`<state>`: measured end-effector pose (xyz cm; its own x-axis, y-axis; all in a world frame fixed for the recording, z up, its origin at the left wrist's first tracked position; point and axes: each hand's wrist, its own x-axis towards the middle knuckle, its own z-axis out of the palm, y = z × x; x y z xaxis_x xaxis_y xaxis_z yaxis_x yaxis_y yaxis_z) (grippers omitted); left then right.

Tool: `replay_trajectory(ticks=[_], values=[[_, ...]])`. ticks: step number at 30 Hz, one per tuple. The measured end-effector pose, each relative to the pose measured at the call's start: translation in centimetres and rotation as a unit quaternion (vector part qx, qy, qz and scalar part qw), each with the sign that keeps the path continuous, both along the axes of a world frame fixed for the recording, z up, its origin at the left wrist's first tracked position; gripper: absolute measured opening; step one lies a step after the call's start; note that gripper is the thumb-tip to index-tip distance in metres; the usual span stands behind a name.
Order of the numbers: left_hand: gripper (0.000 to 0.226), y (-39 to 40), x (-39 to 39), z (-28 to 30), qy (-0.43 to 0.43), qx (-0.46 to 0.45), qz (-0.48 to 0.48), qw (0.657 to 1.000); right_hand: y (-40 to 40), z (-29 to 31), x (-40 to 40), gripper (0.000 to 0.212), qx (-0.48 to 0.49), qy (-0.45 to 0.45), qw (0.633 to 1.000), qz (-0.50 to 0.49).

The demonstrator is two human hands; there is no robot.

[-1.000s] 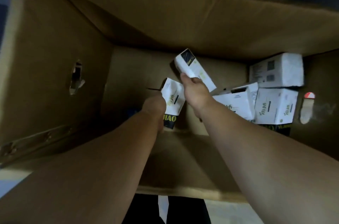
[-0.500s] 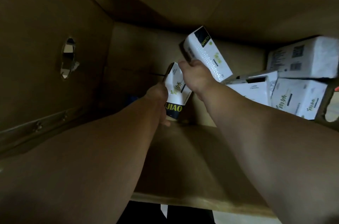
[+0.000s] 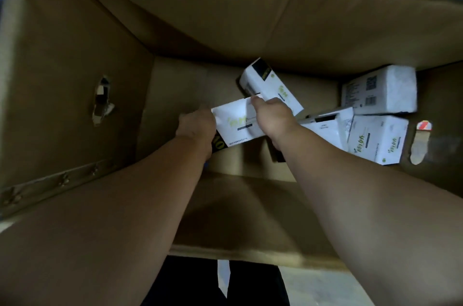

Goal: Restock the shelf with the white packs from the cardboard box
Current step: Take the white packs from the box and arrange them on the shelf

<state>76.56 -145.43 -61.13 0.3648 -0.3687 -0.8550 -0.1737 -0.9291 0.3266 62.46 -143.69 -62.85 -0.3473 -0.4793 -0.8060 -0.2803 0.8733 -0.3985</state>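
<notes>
Both arms reach down into a large cardboard box (image 3: 75,60), and each hand has one white pack. The left hand (image 3: 196,126) grips the left end of a pack (image 3: 238,126) that lies almost flat, tilted a little; its white face has green letters and its lower edge has a black band. The right hand (image 3: 273,115) is just beside it, with fingers curled around the lower end of a second pack (image 3: 271,86), which stands slanted with its black end up toward the far wall of the box. The two held packs touch or overlap near the right thumb, so the hands are close together but each is closed on its own pack. Three more white packs stay at the right side of the box bottom: one with barcodes (image 3: 379,91) at the back, one with green letters (image 3: 375,141) in front of it, and one (image 3: 328,126) partly hidden behind the right forearm. The left wall has a torn handle hole (image 3: 102,100). The shelf is not in view.
</notes>
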Motion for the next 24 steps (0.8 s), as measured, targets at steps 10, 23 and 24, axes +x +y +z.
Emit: replay_trajectory(ticks=[10,23,24], values=[[0.021,-0.2,-3.0,10.5,0.049,-0.176,0.000,0.983,1.2,9.1,-2.7,0.042,-0.136,-0.013,0.980,-0.142],[0.056,0.1,-8.5,25.0,0.070,-0.380,-0.089,0.918,2.2,24.9,-8.0,0.033,-0.340,0.035,0.918,-0.202],[0.059,0.3,-8.6,26.0,0.070,-0.395,-0.098,0.911,2.4,25.9,-8.3,0.035,-0.354,0.035,0.912,-0.201]])
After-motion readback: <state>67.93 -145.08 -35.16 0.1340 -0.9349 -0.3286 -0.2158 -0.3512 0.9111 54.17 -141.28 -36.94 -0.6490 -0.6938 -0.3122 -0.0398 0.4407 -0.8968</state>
